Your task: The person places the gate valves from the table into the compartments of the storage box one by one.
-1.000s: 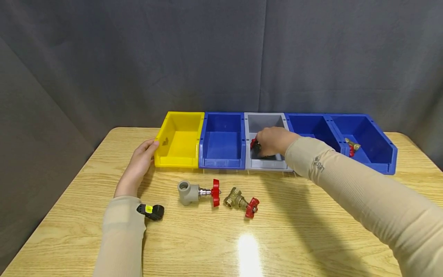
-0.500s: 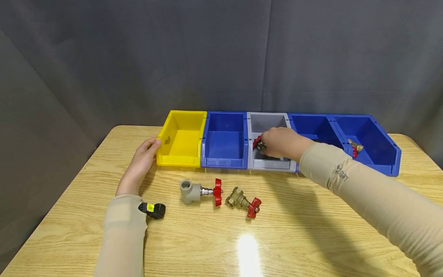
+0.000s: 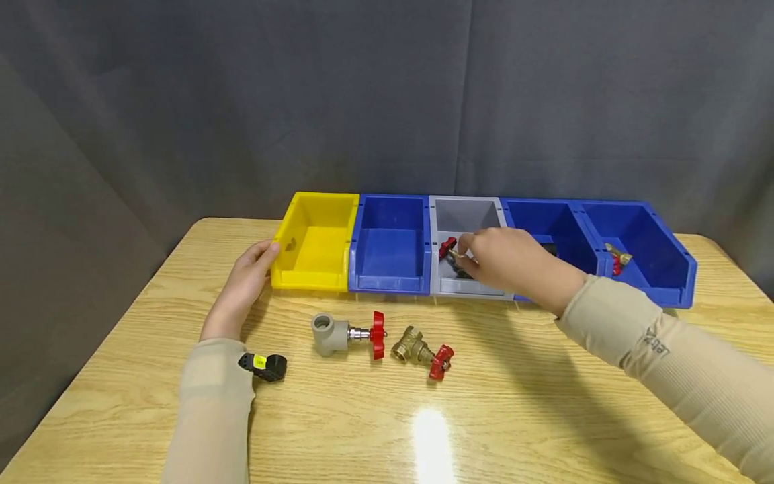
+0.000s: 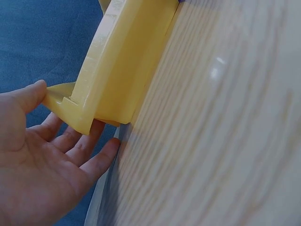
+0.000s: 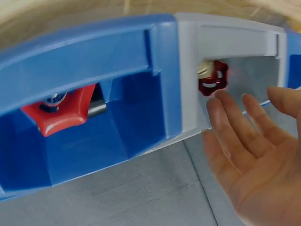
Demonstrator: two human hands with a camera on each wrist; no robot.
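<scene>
My left hand (image 3: 243,286) holds the left rim of the yellow bin (image 3: 311,281); in the left wrist view the thumb lies on one side of the edge, the fingers behind it. My right hand (image 3: 508,259) is over the grey bin (image 3: 470,288). In there lies a brass valve with a red handwheel (image 5: 214,79); the right wrist view shows the fingers spread loosely beside it, not closed round it. On the table lie a grey plastic stop valve (image 3: 331,335) with a red handwheel and a brass gate valve (image 3: 412,346) with a red handwheel.
A blue bin (image 3: 392,282) stands between yellow and grey. Right of grey, another blue bin (image 5: 155,108) holds a red-handled piece (image 5: 66,113). The rightmost blue bin (image 3: 671,296) holds a brass valve (image 3: 618,255). A dark curtain (image 3: 387,101) hangs behind.
My right hand has drawn back a little to the right in the grey bin, uncovering more of the red-handled valve. The left hand stays on the yellow bin.
</scene>
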